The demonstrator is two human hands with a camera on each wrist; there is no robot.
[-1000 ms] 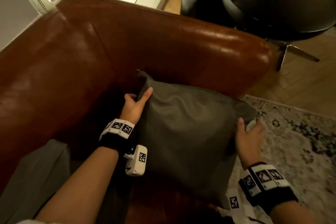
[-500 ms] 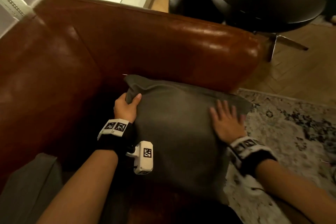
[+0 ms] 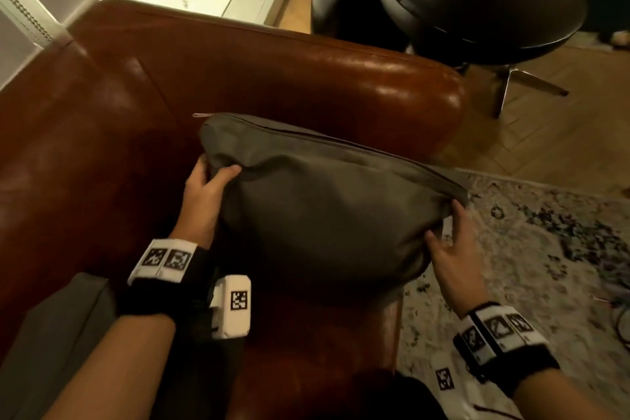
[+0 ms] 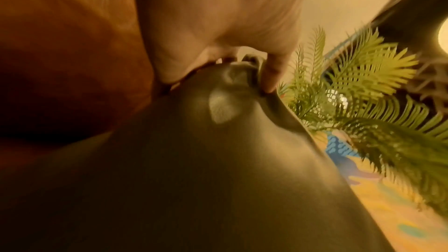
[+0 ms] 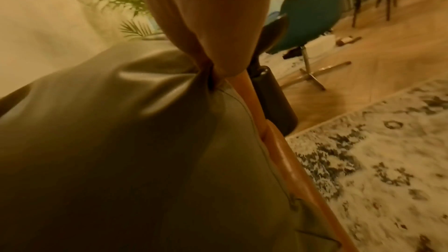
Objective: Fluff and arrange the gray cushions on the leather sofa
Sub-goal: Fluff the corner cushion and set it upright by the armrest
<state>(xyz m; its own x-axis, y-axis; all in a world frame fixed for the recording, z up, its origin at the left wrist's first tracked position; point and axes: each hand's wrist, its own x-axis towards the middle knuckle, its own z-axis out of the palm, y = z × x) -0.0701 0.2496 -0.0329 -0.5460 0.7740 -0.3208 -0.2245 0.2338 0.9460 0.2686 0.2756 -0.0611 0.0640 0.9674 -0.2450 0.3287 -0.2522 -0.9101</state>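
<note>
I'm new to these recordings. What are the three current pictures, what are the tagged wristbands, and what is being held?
No machine here: a person works bare-handed, wearing wristbands that carry cameras. One picture looks down from the head; the other two look along each wrist. The left hand grips the top left corner of a gray cushion, and the right hand grips its right corner. The cushion stands on a brown leather sofa. A rug lies beside it.
</note>
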